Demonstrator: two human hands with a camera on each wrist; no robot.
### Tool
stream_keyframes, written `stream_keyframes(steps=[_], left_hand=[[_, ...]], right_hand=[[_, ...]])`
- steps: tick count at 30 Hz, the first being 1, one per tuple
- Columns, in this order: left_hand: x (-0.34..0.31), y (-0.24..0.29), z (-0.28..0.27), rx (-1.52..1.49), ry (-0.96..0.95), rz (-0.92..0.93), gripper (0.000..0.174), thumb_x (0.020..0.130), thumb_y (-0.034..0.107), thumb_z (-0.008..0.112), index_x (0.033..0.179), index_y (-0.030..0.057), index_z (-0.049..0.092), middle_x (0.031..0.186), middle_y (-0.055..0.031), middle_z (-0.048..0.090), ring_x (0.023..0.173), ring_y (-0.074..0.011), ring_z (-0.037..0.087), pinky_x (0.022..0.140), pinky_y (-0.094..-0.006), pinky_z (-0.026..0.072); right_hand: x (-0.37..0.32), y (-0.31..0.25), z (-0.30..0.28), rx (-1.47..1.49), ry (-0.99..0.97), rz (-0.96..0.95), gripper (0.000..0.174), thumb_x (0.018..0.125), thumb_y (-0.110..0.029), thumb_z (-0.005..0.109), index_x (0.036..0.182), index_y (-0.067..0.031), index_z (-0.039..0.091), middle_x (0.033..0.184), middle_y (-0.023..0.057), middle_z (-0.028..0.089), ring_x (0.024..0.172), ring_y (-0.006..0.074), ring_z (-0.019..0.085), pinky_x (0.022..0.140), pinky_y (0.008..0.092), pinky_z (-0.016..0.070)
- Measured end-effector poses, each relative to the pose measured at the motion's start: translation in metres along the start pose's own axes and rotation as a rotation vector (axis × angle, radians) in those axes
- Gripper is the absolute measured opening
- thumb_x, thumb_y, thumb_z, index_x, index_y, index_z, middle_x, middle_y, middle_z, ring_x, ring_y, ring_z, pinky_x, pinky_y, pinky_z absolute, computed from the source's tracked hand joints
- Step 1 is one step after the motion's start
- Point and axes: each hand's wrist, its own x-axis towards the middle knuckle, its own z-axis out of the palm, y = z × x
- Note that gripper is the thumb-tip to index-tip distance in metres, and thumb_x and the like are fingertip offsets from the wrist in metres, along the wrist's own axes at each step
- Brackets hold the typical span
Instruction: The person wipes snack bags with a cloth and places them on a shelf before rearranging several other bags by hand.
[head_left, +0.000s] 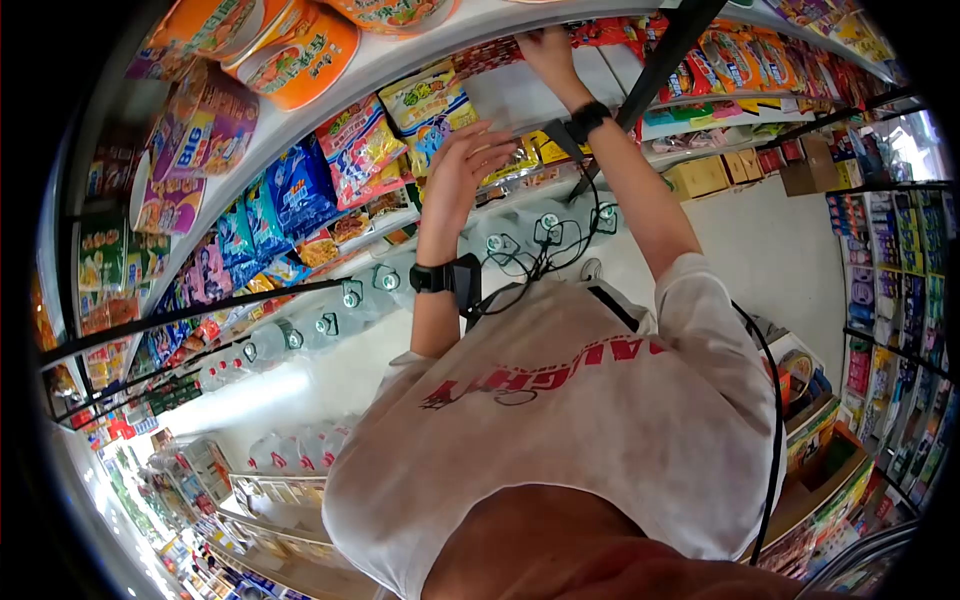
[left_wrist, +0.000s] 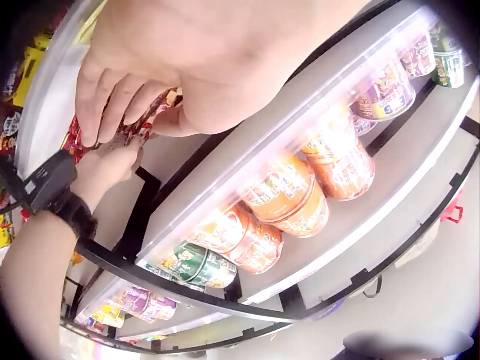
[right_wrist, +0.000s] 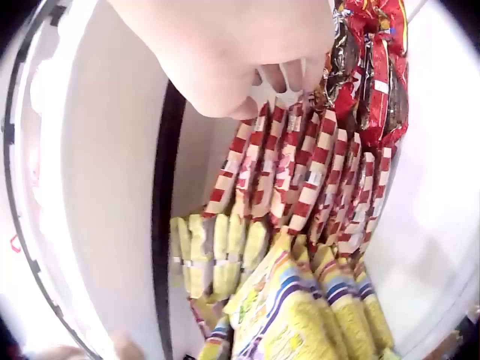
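My right hand (head_left: pixel 550 62) reaches into the shelf. In the right wrist view its bent fingers (right_wrist: pixel 281 75) are right at the upper ends of a row of red-and-cream checked snack packets (right_wrist: pixel 289 169); I cannot tell whether they pinch one. My left hand (head_left: pixel 465 170) hovers in front of the shelf, its fingers loosely extended and holding nothing. Yellow snack bags (head_left: pixel 430 105) and a pink-and-red bag (head_left: pixel 358 150) stand behind it. In the left wrist view, the left hand (left_wrist: pixel 187 67) overlaps the red packets and part of the right hand.
Orange noodle cups (head_left: pixel 300 55) stand on the shelf above. A black shelf post (head_left: pixel 668 60) rises beside the right forearm. Dark-red shiny packets (right_wrist: pixel 367 82) adjoin the checked row. Large water bottles (head_left: pixel 370 285) stand below, and black cables (head_left: pixel 540 255) hang between the wrists.
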Motion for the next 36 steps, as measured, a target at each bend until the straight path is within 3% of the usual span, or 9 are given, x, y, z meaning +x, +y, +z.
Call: stream_keyframes(steps=[7, 10, 13, 21, 25, 29, 30, 34, 36], left_hand=[[0.035, 0.005, -0.033, -0.324, 0.177, 0.194, 0.035, 0.099, 0.013, 0.048, 0.129, -0.0056, 0.052, 0.116, -0.0204, 0.064, 0.111, -0.031, 0.062, 0.1, -0.0409, 0.0499], [0.057, 0.029, -0.027, -0.431, 0.282, 0.112, 0.034, 0.099, 0.012, 0.047, 0.127, -0.0064, 0.05, 0.121, -0.0201, 0.057, 0.112, -0.0305, 0.058, 0.098, -0.0409, 0.0505], [0.093, 0.028, -0.057, -0.445, 0.18, 0.169, 0.03, 0.099, 0.01, 0.046, 0.124, -0.0059, 0.049, 0.127, -0.0204, 0.05, 0.114, -0.0311, 0.055, 0.095, -0.0415, 0.0518], [0.148, 0.043, -0.077, 0.035, 0.225, 0.303, 0.033, 0.106, 0.018, 0.043, 0.12, -0.0106, 0.049, 0.121, -0.0247, 0.057, 0.104, -0.0323, 0.058, 0.091, -0.0407, 0.0543], [0.181, 0.06, -0.106, -0.135, 0.413, 0.069, 0.038, 0.106, 0.027, 0.048, 0.119, -0.0081, 0.052, 0.118, -0.0167, 0.061, 0.113, -0.0298, 0.057, 0.09, -0.0407, 0.0555], [0.204, 0.066, -0.141, -0.393, 0.352, -0.002, 0.034, 0.107, 0.024, 0.046, 0.116, -0.0063, 0.056, 0.104, -0.017, 0.063, 0.093, -0.0292, 0.063, 0.081, -0.042, 0.0587], [0.19, 0.063, -0.115, -0.348, 0.413, 0.048, 0.031, 0.108, 0.022, 0.043, 0.114, -0.0053, 0.057, 0.096, -0.0159, 0.064, 0.083, -0.027, 0.063, 0.072, -0.0376, 0.06], [0.223, 0.077, -0.16, -0.41, 0.348, -0.115, 0.033, 0.109, 0.023, 0.04, 0.114, -0.0041, 0.058, 0.095, -0.0154, 0.065, 0.079, -0.0255, 0.065, 0.06, -0.0282, 0.0583], [0.215, 0.096, -0.182, -0.59, -0.086, -0.428, 0.031, 0.109, 0.018, 0.037, 0.119, -0.0044, 0.056, 0.099, -0.0174, 0.065, 0.077, -0.026, 0.064, 0.063, -0.0294, 0.058]], right_hand=[[-0.117, -0.09, -0.095, 0.374, -0.147, 0.376, 0.026, 0.097, -0.01, 0.058, 0.121, 0.0001, 0.062, 0.109, 0.0085, 0.07, 0.104, 0.0166, 0.067, 0.093, 0.0293, 0.052], [-0.166, -0.108, -0.133, 0.478, -0.181, 0.497, 0.024, 0.1, -0.013, 0.056, 0.118, 0.0023, 0.063, 0.108, 0.0087, 0.07, 0.103, 0.0162, 0.067, 0.094, 0.0288, 0.0516], [-0.193, -0.125, -0.162, 0.548, -0.155, 0.581, 0.027, 0.102, -0.018, 0.057, 0.117, 0.0031, 0.063, 0.108, 0.0091, 0.07, 0.103, 0.0159, 0.067, 0.094, 0.0282, 0.0513], [-0.245, -0.163, -0.232, 0.625, 0.004, 0.546, 0.027, 0.103, -0.02, 0.057, 0.114, 0.0033, 0.063, 0.102, 0.0087, 0.071, 0.1, 0.0154, 0.067, 0.092, 0.0277, 0.0503], [-0.271, -0.181, -0.268, 0.651, 0.113, 0.505, 0.024, 0.103, -0.017, 0.055, 0.114, 0.0028, 0.063, 0.102, 0.0086, 0.071, 0.099, 0.0147, 0.067, 0.091, 0.0276, 0.0504], [-0.281, -0.192, -0.282, 0.666, 0.165, 0.478, 0.023, 0.103, -0.017, 0.055, 0.114, 0.0026, 0.063, 0.103, 0.0084, 0.07, 0.098, 0.0143, 0.066, 0.091, 0.0281, 0.0505], [-0.285, -0.194, -0.284, 0.664, 0.177, 0.471, 0.023, 0.104, -0.017, 0.054, 0.113, 0.0025, 0.063, 0.103, 0.0083, 0.07, 0.098, 0.0142, 0.066, 0.091, 0.0282, 0.0506], [-0.29, -0.202, -0.29, 0.564, 0.261, 0.477, 0.023, 0.104, -0.017, 0.054, 0.113, 0.0021, 0.064, 0.101, 0.0075, 0.07, 0.097, 0.0141, 0.066, 0.091, 0.0281, 0.0506], [-0.294, -0.204, -0.288, 0.554, 0.29, 0.483, 0.023, 0.104, -0.017, 0.054, 0.114, 0.0019, 0.064, 0.1, 0.0071, 0.07, 0.096, 0.014, 0.066, 0.091, 0.0281, 0.0508]])
